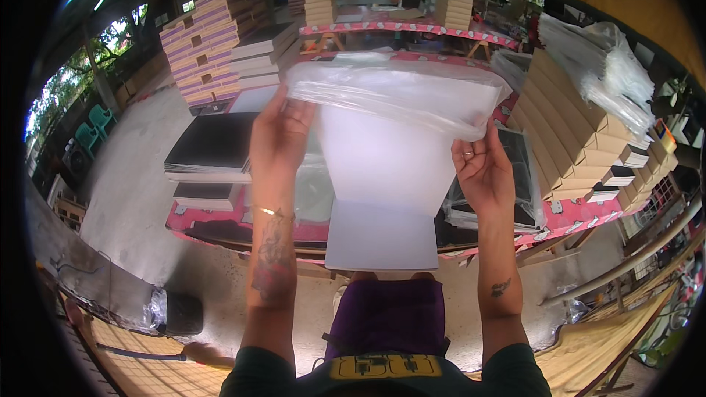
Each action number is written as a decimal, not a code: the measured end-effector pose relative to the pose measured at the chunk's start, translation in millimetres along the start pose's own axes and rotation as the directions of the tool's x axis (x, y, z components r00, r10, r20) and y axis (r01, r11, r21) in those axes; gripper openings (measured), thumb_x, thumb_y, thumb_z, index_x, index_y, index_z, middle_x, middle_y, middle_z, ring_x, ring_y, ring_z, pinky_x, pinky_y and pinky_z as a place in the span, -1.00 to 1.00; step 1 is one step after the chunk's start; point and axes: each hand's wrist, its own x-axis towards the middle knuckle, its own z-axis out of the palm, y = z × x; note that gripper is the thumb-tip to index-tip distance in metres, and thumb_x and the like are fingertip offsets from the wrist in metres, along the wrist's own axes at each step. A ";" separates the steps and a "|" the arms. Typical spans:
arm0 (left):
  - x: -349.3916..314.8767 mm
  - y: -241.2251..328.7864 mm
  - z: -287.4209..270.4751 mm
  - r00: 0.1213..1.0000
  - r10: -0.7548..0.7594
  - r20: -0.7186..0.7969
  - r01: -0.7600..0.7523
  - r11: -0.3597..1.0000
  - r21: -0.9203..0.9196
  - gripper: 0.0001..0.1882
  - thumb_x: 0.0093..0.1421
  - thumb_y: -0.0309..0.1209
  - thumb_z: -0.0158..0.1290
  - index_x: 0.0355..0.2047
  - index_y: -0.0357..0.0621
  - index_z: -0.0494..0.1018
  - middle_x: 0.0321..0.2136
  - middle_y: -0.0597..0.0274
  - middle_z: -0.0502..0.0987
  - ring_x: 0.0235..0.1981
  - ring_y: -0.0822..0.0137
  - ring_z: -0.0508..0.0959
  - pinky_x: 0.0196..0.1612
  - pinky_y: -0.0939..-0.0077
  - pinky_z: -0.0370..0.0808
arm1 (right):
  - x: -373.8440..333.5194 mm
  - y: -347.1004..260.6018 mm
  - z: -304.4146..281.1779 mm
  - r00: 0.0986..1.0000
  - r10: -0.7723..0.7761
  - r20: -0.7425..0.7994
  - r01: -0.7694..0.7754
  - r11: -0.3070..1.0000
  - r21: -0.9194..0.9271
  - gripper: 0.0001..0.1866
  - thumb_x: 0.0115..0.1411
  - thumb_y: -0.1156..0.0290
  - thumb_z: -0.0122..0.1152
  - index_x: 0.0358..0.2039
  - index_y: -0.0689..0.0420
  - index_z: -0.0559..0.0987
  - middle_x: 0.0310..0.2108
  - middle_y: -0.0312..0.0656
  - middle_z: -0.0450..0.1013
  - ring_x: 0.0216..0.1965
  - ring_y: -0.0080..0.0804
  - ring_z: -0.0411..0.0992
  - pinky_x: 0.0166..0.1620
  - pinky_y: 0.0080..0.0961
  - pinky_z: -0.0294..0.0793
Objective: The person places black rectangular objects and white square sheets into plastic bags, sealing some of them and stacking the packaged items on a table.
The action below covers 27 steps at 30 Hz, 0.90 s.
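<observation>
A clear plastic bag (390, 95) is stretched between my two raised hands over the table. My left hand (283, 129) grips its left end, fingers partly hidden behind the film. At the lower right corner, my right hand (482, 169) pinches the bag's edge with its fingers curled. Beneath lies a large white sheet or board (386, 154), its far part under or behind the plastic. A fold line crosses it, and the near panel (382, 239) reaches past the table's front edge. I cannot tell whether the far end sits inside the bag.
Dark-covered stacks (213, 143) stand left on the pink patterned table cover (198, 220). Plastic-wrapped dark items (515, 176) lie beside my right hand. Brown cartons (562, 129) carry more plastic bags (603, 66) at right. Stacked boxes (206, 44) rise at back left.
</observation>
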 end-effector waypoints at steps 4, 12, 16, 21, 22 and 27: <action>18.4 -21.0 -62.6 0.981 -0.112 -0.156 0.113 0.994 -0.003 -0.83 0.23 -0.54 -0.10 -0.20 -0.39 0.34 -0.32 0.05 0.48 -0.26 0.21 0.53 0.02 0.22 0.48 | 5.3 10.8 -8.5 0.992 -0.007 -0.123 0.000 0.999 -0.053 -0.76 0.27 0.32 0.04 -0.08 0.07 0.49 -0.16 -0.29 0.51 -0.12 -0.49 0.44 -0.01 -0.46 0.41; -2.6 -66.5 -218.6 0.885 -0.319 -0.339 0.390 0.906 0.165 -0.93 0.19 -0.53 -0.06 -0.34 -0.24 0.41 -0.50 0.23 0.46 -0.45 0.35 0.49 -0.18 0.36 0.51 | -6.1 61.2 -196.0 0.907 0.199 -0.371 -0.231 0.972 -0.043 -0.88 0.25 0.31 0.09 -0.28 0.05 0.51 -0.42 -0.35 0.47 -0.44 -0.55 0.37 -0.19 -0.47 0.43; -30.7 -82.6 -237.8 0.897 -0.217 -0.384 0.395 0.786 0.477 -0.90 0.16 -0.47 0.01 -0.33 -0.24 0.44 -0.48 0.29 0.47 -0.47 0.41 0.46 -0.30 0.48 0.47 | -28.6 64.3 -222.0 0.879 0.152 -0.452 -0.382 0.792 -0.477 -0.72 0.23 0.13 0.08 -0.24 0.08 0.49 -0.42 -0.32 0.40 -0.37 -0.50 0.35 -0.24 -0.45 0.41; -31.4 -84.0 -202.1 0.975 -0.122 -0.187 0.222 0.430 0.875 -0.77 0.14 -0.40 0.07 -0.23 -0.27 0.44 -0.45 0.31 0.46 -0.49 0.51 0.44 -0.44 0.60 0.45 | -35.7 71.2 -190.1 0.931 -0.299 -0.211 -0.191 0.095 -0.977 -0.51 0.20 0.20 0.15 0.11 0.04 0.31 -0.27 -0.26 0.33 -0.12 -0.49 0.28 -0.32 -0.52 0.43; -30.6 -90.2 -197.1 0.973 -0.139 -0.184 0.228 0.459 0.859 -0.78 0.15 -0.40 0.07 -0.22 -0.25 0.44 -0.45 0.31 0.45 -0.48 0.51 0.45 -0.45 0.59 0.45 | -38.6 62.1 -197.1 0.925 -0.263 -0.273 -0.210 0.245 -0.947 -0.53 0.21 0.25 0.13 0.10 0.03 0.30 -0.27 -0.25 0.34 -0.18 -0.49 0.31 -0.36 -0.55 0.44; -41.8 -132.3 -148.5 0.932 -0.310 -0.190 0.330 0.502 0.800 -0.80 0.17 -0.35 0.06 -0.23 -0.16 0.45 -0.45 0.30 0.46 -0.49 0.50 0.44 -0.49 0.58 0.43 | -37.2 2.5 -158.8 0.904 -0.229 -0.361 -0.009 0.834 -0.552 -0.71 0.24 0.55 -0.05 -0.02 0.13 0.32 -0.31 -0.20 0.41 -0.46 -0.46 0.45 -0.41 -0.56 0.60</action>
